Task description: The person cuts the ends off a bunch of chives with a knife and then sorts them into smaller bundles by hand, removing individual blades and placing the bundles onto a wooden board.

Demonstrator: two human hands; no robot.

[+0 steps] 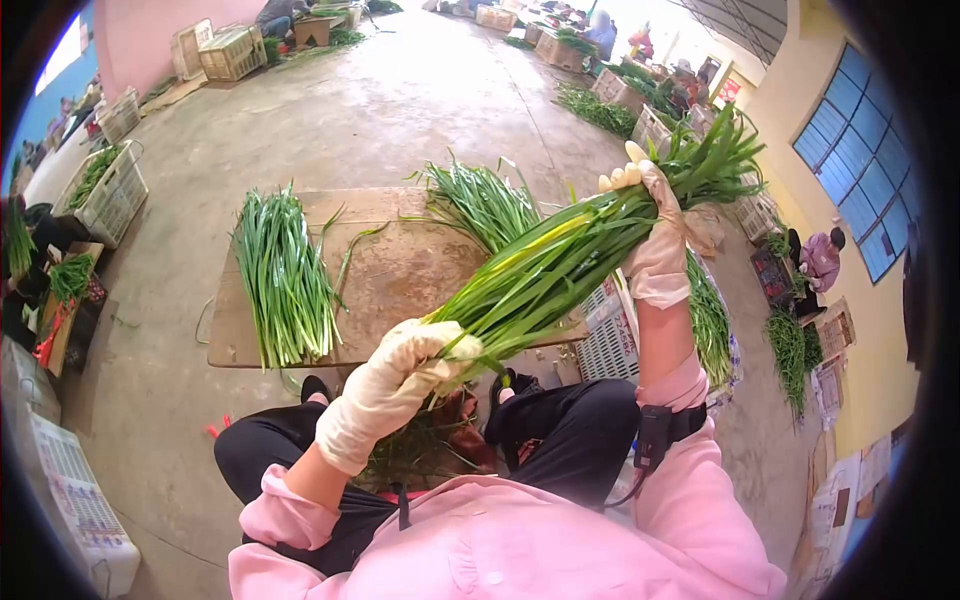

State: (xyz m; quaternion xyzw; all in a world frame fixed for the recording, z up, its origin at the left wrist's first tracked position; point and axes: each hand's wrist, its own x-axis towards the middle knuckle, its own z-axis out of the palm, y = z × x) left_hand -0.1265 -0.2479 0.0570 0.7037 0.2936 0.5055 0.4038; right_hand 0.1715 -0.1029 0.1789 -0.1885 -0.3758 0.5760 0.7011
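A long bundle of green leafy stalks [560, 255] slants up to the right above the low wooden board [400, 265]. Around its lower left end is my left hand [398, 380], in a pale glove, fingers closed. My right hand [655, 225], also gloved, grips the bundle nearer its leafy upper end, with fingertips showing along the far side. One pile of green stalks [287, 275] lies on the left of the board. Another pile [482, 205] lies at its back right, partly hidden behind the held bundle.
Right of the board stands a white plastic crate [607, 335], with more greens [708, 320] beside it. A crate of greens [103, 190] is at far left, and a white crate [85, 500] at lower left. A person [820, 260] sits at the right wall.
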